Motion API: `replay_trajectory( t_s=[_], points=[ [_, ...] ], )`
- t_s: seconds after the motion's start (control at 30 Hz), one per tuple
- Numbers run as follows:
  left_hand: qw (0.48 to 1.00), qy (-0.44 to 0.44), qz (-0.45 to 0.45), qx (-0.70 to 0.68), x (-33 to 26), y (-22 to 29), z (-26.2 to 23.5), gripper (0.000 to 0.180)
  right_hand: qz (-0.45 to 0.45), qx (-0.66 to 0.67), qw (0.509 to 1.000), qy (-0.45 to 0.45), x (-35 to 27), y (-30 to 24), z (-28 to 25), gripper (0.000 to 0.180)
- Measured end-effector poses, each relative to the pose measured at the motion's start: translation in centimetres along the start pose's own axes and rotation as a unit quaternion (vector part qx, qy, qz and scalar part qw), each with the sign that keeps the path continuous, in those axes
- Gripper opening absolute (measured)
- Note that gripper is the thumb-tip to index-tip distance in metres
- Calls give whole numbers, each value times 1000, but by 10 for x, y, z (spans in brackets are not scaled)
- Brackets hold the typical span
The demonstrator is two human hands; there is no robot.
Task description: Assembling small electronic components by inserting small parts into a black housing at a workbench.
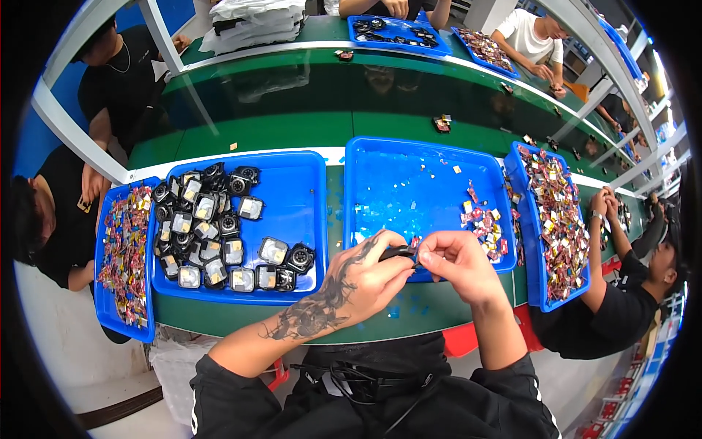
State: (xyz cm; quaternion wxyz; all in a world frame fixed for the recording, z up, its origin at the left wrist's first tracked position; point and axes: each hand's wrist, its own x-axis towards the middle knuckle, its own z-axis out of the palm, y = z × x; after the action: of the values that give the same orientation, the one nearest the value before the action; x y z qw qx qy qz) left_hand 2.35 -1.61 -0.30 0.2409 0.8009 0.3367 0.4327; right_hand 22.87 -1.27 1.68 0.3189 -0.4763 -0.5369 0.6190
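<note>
In front of me, over the near edge of a blue tray (402, 172), my left hand (358, 282) grips a black watch case (397, 252) by its sides. My right hand (464, 267) comes in from the right, its thumb and index finger pinched at the case's edge. A tiny reddish part (415, 242) shows between the two hands; whether the right fingers hold it cannot be made out. Loose reddish parts with pale squares (482, 223) lie at that tray's right side, with bits of blue film (384, 212) on its floor.
To the left, another blue tray (292, 194) holds several black watch cases (205, 230). Narrow trays heaped with small reddish parts (126, 252) (554, 219) flank both trays. Beyond runs a green conveyor (292, 135) with a few pieces on it. Co-workers sit on both sides and across.
</note>
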Motion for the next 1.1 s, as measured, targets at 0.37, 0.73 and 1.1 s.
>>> replay_trajectory(
  t_s=[0.37,0.73,1.1],
  points=[
    [988,7,-92,-123,-6,0,2,13,-19,57,998,-12,-10,-8,11,14],
    [996,87,10,23,4,-9,-7,16,-150,-290,930,172,59,10,9,15],
    [894,94,-236,-370,1,-13,-3,28,-278,-62,941,182,24,-3,39,15]
  ],
)
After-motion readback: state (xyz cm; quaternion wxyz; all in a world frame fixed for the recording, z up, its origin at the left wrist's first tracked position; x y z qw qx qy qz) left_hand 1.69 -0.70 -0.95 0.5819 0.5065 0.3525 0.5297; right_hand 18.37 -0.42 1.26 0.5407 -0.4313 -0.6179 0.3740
